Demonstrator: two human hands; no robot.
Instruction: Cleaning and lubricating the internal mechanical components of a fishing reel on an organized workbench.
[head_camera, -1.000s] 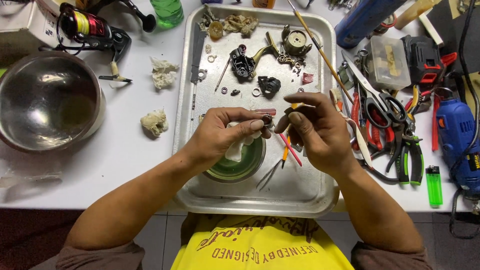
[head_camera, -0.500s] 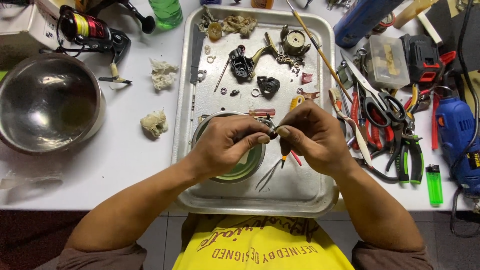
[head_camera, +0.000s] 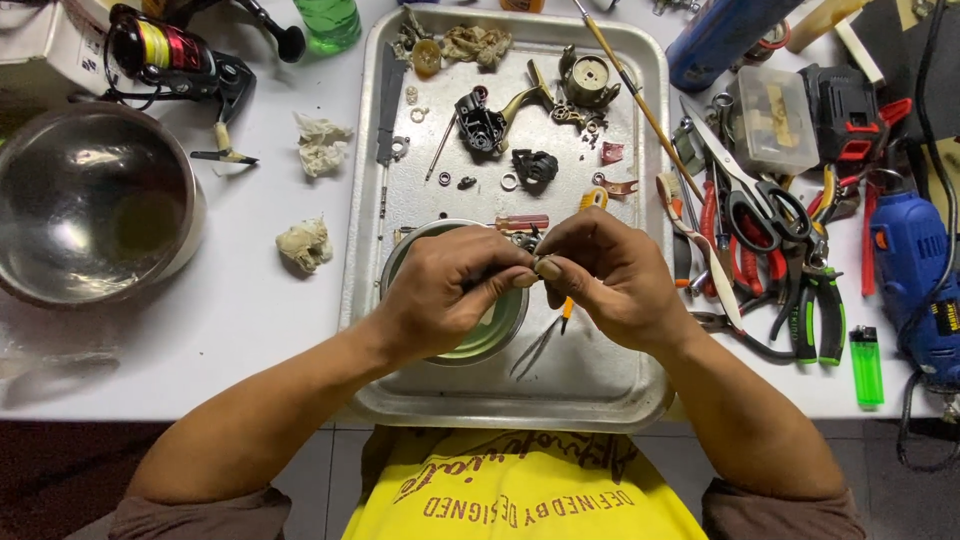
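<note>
Both hands meeting over the near half of a metal tray (head_camera: 640, 395) on a white table (head_camera: 250, 320). Left hand (head_camera: 450, 290) and right hand (head_camera: 610, 275) pressed fingertip to fingertip, pinching together on a small dark metal part (head_camera: 527, 240) that barely shows above the thumbs; too small to tell what kind. Held just above a round tin (head_camera: 400, 262) with a greenish inside, mostly covered by the left hand. Under the right hand, tweezers (head_camera: 538, 345) and an orange-handled tool (head_camera: 567, 310) lying on the tray. Farther up the tray, scattered fishing-reel pieces: a black body part (head_camera: 480, 122), a round brass housing (head_camera: 587, 80), washers (head_camera: 510, 181) and a small red screwdriver (head_camera: 523, 221). Off to the left, a steel bowl (head_camera: 90, 200), two crumpled wads of tissue (head_camera: 320, 142) and a spinning reel (head_camera: 170, 55). Off to the right, scissors (head_camera: 750, 190), pliers (head_camera: 815, 305), a green lighter (head_camera: 866, 365) and a blue rotary tool (head_camera: 915, 270).
</note>
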